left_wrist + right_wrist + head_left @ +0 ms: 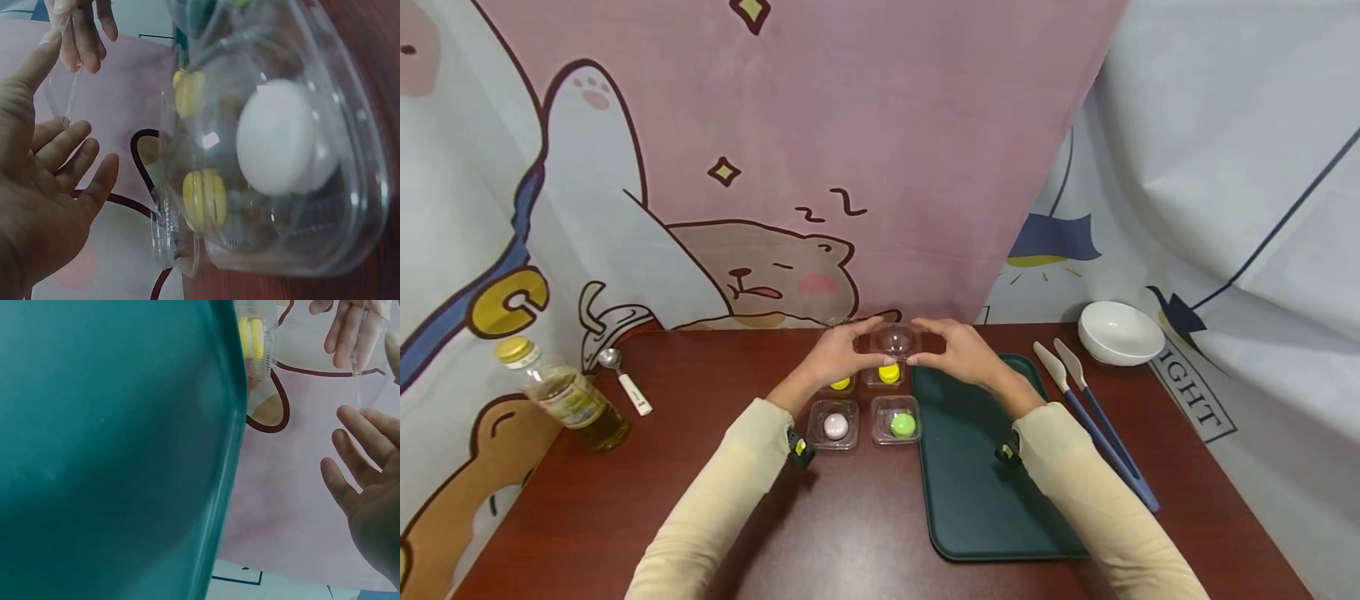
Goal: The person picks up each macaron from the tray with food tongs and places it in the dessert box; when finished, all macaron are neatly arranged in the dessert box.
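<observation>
Between both hands, at the back of the table, is a clear plastic lid with a domed middle. My left hand pinches its left edge between thumb and fingers. On its right edge, my right hand pinches in the same way. Just beneath the lid sits a clear box with a yellow macaron. Another yellow macaron lies in a box partly hidden behind the left hand. Nearer are a box with a white macaron and one with a green macaron.
A dark green tray lies under the right forearm. Right of it are two blue-handled knives and a white bowl. On the left stand an oil bottle and a measuring spoon. A printed cloth hangs behind the table.
</observation>
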The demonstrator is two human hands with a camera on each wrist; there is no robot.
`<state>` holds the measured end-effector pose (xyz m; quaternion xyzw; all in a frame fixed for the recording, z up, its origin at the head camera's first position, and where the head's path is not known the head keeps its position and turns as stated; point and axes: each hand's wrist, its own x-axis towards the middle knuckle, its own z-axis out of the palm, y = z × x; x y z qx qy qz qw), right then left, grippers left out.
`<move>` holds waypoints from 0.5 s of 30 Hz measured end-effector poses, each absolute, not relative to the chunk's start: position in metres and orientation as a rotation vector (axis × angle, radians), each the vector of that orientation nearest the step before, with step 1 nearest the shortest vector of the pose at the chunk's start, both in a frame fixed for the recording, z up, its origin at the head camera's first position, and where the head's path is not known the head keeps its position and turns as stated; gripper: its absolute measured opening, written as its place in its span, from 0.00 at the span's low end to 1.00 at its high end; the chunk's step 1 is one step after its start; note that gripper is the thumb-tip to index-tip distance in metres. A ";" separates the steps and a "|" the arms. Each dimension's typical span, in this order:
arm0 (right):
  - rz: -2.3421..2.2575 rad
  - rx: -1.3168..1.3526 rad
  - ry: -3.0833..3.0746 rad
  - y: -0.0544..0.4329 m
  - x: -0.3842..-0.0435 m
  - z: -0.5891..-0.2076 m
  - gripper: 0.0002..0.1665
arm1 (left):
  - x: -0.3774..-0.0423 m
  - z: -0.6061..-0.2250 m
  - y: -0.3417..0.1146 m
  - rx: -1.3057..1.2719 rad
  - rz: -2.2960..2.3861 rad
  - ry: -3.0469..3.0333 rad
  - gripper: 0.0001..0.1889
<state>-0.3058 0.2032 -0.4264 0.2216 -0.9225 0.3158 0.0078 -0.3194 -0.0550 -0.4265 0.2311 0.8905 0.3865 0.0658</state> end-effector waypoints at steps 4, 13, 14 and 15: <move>0.972 0.662 -2.909 0.201 -0.304 -0.431 0.47 | -0.323 -0.431 -0.054 0.783 1.052 2.737 0.43; 0.810 0.678 -2.978 0.189 -0.306 -0.442 0.47 | -0.327 -0.435 -0.058 0.735 0.773 2.816 0.42; 0.798 0.674 -2.988 0.187 -0.307 -0.444 0.47 | -0.327 -0.436 -0.059 0.726 0.737 2.826 0.42; 0.780 0.671 -2.998 0.187 -0.307 -0.445 0.48 | -0.327 -0.437 -0.059 0.723 0.704 2.834 0.42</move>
